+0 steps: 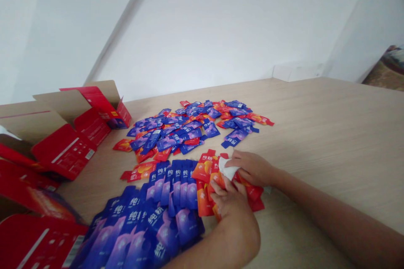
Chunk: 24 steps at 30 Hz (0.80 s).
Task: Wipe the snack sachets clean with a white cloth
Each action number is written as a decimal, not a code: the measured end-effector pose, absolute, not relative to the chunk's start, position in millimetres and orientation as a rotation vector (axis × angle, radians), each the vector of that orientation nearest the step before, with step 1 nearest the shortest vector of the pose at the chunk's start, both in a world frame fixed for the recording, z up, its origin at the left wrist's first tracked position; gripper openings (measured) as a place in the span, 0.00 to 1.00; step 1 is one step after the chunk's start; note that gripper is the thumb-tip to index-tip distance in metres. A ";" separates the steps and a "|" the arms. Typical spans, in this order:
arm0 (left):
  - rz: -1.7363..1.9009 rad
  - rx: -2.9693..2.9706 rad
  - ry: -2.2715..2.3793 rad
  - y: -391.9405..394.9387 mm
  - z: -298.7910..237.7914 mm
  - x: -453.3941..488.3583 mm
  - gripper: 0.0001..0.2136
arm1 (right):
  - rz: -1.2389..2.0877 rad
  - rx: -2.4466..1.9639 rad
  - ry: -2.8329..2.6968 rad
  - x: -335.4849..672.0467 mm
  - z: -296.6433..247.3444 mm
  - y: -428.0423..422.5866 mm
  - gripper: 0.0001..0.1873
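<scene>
My right hand (252, 166) pinches a crumpled white tissue (229, 169) against the top of some red-orange pouches (205, 197). Just below it, my left hand (232, 201) lies with spread fingers on the same pouches, pressing on them. These pouches overlap in a loose group, partly hidden under both hands. Left of them, a neat overlapping row of blue-purple pouches (176, 183) lies on the table. Nearer to me is a thicker spread of blue-purple pouches (132, 235), partly covered by my left forearm.
A mixed heap of blue and red pouches (186, 128) lies farther back on the wooden table (331, 134). Several opened red cartons (67, 151) line the left side, flaps up. A white wall (221, 29) stands behind the table, with a low white box (296, 71) by it.
</scene>
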<state>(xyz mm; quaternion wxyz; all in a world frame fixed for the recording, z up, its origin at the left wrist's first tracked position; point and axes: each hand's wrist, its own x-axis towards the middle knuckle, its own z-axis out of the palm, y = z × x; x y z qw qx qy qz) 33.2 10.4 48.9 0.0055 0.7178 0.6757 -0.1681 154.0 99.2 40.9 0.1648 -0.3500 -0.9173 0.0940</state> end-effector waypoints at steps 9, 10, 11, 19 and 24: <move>-0.535 2.219 2.120 8.7 49.7 33.0 0.28 | 0.190 -1.143 -2.513 159.6 42.2 105.0 0.23; -0.529 2.218 2.117 8.8 49.6 33.0 0.28 | 0.203 -1.102 -2.515 158.6 45.2 101.8 0.23; -0.520 2.221 2.116 8.8 49.7 33.1 0.28 | 0.223 -1.054 -2.538 157.0 47.8 98.6 0.22; -0.451 2.193 2.130 8.6 52.7 33.1 0.27 | 0.251 -1.107 -2.657 155.3 39.6 105.3 0.21; -0.460 2.194 2.127 9.2 51.7 30.3 0.27 | 0.084 -1.364 -2.507 176.6 28.9 122.0 0.22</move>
